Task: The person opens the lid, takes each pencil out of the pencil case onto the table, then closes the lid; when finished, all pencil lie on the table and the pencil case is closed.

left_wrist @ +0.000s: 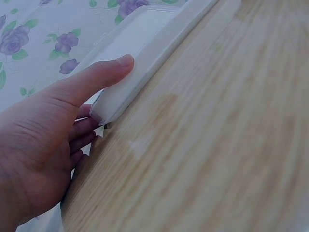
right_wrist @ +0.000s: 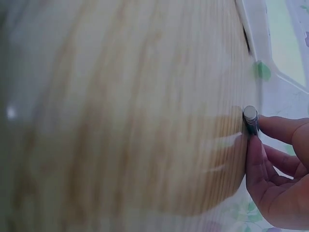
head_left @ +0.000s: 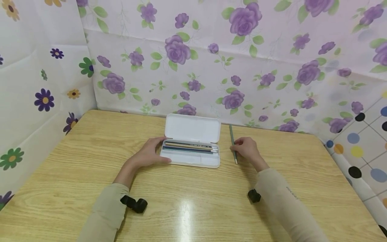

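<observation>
The left hand grips the nearest end of an open white case holding pencils, between both hands. Well apart from it, the right hand pinches a green pencil at the worktop.

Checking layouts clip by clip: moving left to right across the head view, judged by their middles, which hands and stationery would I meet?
Left hand → pencil case → loose pencil → right hand.
</observation>
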A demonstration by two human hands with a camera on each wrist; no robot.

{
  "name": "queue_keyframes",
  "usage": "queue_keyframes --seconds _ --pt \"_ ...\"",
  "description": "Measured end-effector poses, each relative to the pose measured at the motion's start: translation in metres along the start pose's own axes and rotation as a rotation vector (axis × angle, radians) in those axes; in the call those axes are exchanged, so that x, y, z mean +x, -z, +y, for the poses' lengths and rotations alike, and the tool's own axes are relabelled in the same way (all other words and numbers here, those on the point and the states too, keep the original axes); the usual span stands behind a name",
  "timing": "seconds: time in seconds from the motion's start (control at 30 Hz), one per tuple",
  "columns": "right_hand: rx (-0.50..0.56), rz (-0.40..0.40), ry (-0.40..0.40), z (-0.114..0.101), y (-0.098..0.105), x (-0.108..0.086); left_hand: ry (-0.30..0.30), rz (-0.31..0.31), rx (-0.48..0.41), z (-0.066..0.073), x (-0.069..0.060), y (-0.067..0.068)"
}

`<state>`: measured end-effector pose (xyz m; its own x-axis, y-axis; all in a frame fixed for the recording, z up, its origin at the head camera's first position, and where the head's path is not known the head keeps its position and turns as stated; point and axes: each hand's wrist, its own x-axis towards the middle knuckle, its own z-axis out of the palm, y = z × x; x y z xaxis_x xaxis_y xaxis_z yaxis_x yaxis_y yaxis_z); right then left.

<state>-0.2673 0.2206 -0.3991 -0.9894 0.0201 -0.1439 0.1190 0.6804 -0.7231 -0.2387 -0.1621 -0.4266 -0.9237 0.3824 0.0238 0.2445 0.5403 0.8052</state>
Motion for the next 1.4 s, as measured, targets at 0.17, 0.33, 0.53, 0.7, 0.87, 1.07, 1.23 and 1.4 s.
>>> queue_keyframes --seconds 0.17,0.33,0.53,0.7,0.87,1.07,1.23,1.4 --pt "0.021 -0.012 0.0 0.0 0.001 -0.002 -0.001 0.003 -0.006 0.0 0.0 -0.001" --pt "0.028 -0.004 0.005 0.001 0.004 -0.002 0.0 0.004 -0.004 0.0 0.001 -0.001" --pt "-0.011 0.005 0.02 0.001 0.006 -0.002 -0.003 0.004 0.004 -0.001 0.001 -0.001" --pt "-0.048 0.014 0.044 0.0 0.009 -0.003 0.002 0.0 0.0 -0.001 0.0 0.0" --pt "-0.062 0.0 0.11 -0.003 0.013 -0.004 0.006 0.0 -0.004 0.0 -0.001 0.0" --pt "-0.087 -0.039 0.214 -0.014 0.01 -0.004 0.002 0.003 -0.011 0.0 -0.001 0.0" --pt "-0.067 -0.089 0.303 -0.028 0.001 -0.005 -0.005 0.005 -0.009 -0.002 0.0 0.0" --pt "-0.062 -0.14 0.409 -0.042 -0.009 -0.008 -0.01 0.007 -0.009 -0.003 0.001 0.0"
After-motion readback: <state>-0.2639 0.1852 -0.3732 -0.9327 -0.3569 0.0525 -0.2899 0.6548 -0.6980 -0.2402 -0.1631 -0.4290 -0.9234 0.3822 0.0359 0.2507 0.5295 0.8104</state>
